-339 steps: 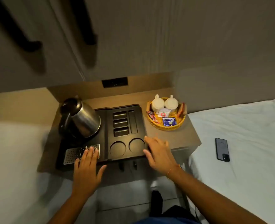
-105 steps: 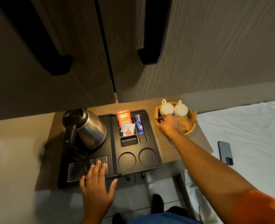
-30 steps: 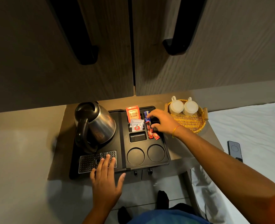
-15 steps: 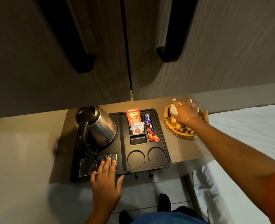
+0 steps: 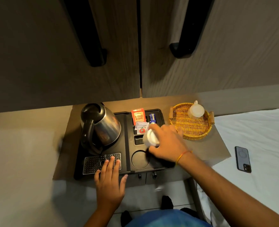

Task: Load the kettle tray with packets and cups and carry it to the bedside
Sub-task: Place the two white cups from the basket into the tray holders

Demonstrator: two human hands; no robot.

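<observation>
Since half a second ago, my right hand (image 5: 166, 143) has left the wicker basket (image 5: 191, 128) and now grips one white ceramic cup (image 5: 151, 138), fingers curled around it, above the black moulded kettle tray (image 5: 127, 145), just beyond the round cup recesses. One cup (image 5: 195, 111) remains in the woven, round basket. My left hand (image 5: 109, 179) lies flat and open, holding nothing, fingertips on the perforated metal drip grille (image 5: 94, 163). The orange tea packet (image 5: 138, 116) stands in a rear tray slot beside the brushed steel kettle (image 5: 101, 126).
</observation>
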